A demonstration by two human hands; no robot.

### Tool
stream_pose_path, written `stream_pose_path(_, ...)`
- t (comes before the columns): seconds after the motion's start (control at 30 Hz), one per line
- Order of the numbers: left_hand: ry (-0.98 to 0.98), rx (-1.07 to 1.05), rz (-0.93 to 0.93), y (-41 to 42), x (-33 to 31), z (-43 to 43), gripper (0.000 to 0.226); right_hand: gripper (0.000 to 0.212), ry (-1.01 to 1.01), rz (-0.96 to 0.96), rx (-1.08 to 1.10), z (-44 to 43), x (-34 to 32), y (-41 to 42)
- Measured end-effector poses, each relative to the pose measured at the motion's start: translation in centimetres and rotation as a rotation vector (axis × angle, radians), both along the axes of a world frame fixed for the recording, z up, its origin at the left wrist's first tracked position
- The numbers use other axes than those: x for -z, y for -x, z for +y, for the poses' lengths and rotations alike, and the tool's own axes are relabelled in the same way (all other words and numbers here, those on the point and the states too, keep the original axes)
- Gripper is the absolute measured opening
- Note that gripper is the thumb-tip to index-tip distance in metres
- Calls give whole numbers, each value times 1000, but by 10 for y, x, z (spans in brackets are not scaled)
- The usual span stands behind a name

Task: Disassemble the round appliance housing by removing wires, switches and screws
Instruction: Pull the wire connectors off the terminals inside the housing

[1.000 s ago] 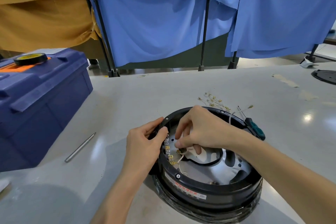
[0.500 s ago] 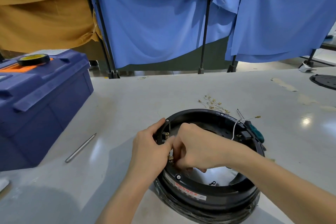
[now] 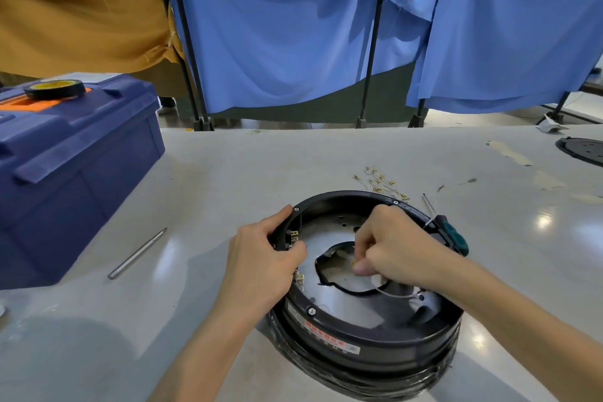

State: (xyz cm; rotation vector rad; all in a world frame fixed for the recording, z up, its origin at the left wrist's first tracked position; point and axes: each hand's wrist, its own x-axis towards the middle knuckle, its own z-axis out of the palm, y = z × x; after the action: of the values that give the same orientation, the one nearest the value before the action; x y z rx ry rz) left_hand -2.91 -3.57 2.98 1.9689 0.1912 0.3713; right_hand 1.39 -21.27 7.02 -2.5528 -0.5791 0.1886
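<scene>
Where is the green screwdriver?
In the head view it is on the right: the green-handled screwdriver sits just outside the round black housing, by its right rim and just beyond the right hand.

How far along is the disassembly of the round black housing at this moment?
Done: a pile of brass-tipped wires lies on the table behind the housing. In hand: the left hand grips its rim while the right hand pinches the end of a white wire inside. Left: brass terminals on the inner wall and screws in the rim; the screwdriver lies untouched.
</scene>
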Motion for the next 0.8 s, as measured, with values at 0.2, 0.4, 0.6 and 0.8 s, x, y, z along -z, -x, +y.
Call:
stream_pose_path(0.2, -54, -36, 8, -1, -2, -1, 53, 23, 17, -156, -89, 16, -9, 14)
stream_pose_path(0.4, -136, -27, 33, -9, -12, 0, 54, 18, 0, -432, -84, 12, -35, 15)
stream_pose_path(0.6, -228, 56, 52, -29, -23, 1, 52, 12, -373, -576, 94, -4, -56, -19)
stream_pose_path(0.8, -351, 69, 42, -42, -16, -4, 29, 21, -655, -450, 136, -13, -81, -75)
